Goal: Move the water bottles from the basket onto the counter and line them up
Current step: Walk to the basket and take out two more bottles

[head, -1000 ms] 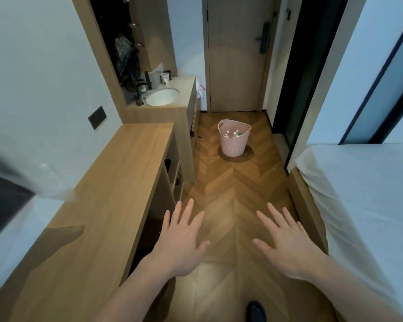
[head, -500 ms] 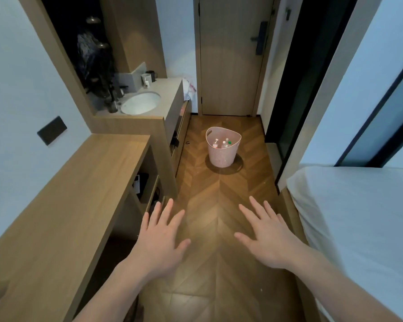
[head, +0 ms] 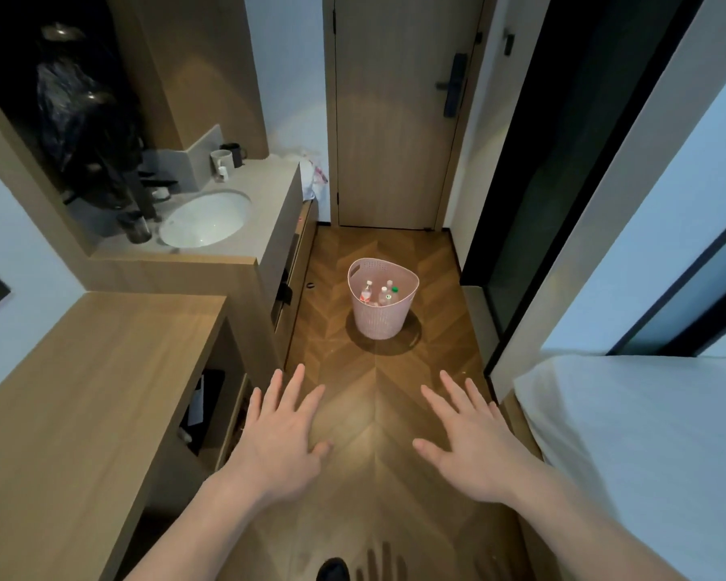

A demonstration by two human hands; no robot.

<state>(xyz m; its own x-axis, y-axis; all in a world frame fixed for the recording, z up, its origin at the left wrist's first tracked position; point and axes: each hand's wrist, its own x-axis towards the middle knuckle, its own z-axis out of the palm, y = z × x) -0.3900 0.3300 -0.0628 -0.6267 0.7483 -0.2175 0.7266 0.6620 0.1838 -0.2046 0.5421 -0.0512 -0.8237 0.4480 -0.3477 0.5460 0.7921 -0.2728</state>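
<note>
A pink perforated basket [head: 379, 319] stands on the wooden floor ahead, near the closed door. Several clear water bottles [head: 383, 294] stand upright inside it, one with a red label [head: 366, 293] and one with a green cap [head: 395, 290]. The long wooden counter [head: 84, 396] runs along the left wall and is bare. My left hand [head: 281, 438] and my right hand [head: 472, 444] are held out flat over the floor, palms down, fingers spread, holding nothing. Both are well short of the basket.
Beyond the counter is a vanity [head: 265, 190] with a white sink [head: 205, 219] and two mugs [head: 227, 158]. A white bed [head: 646, 446] fills the right side. A dark glass partition [head: 562, 161] stands right of the door [head: 399, 111]. Shelves sit under the counter.
The view has advanced down the corridor, so the basket, sink and door appear closer and larger. Both hands stay spread and empty in front.
</note>
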